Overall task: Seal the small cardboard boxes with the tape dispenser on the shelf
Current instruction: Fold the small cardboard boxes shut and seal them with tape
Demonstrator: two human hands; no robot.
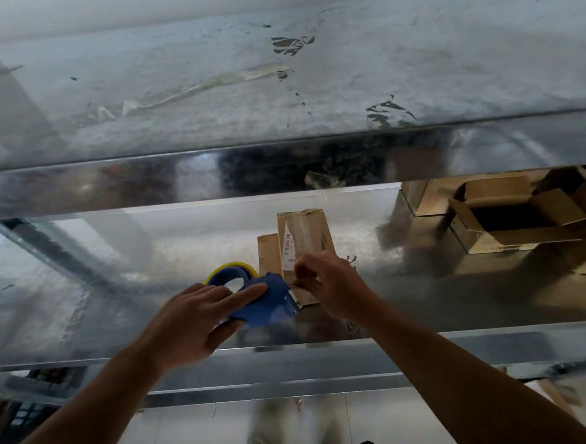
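A blue tape dispenser [266, 302] with a yellow-rimmed tape roll lies on the metal shelf [120, 289]. My left hand [195, 318] holds it, fingers over its top and thumb beneath. Just right of it, my right hand [328, 282] pinches at the dispenser's front end, where the tape comes out, against a small cardboard box [304, 236]. That box carries a white barcode label and a strip of clear tape. A second small box [269, 253] stands against its left side. The lower part of the box is hidden behind my right hand.
An upper metal shelf [279, 88] with stuck tape scraps overhangs the work area. Several open, larger cardboard boxes [506, 219] are stacked at the right on the same shelf. The shelf's front rail [324, 364] runs below my wrists, with floor beneath.
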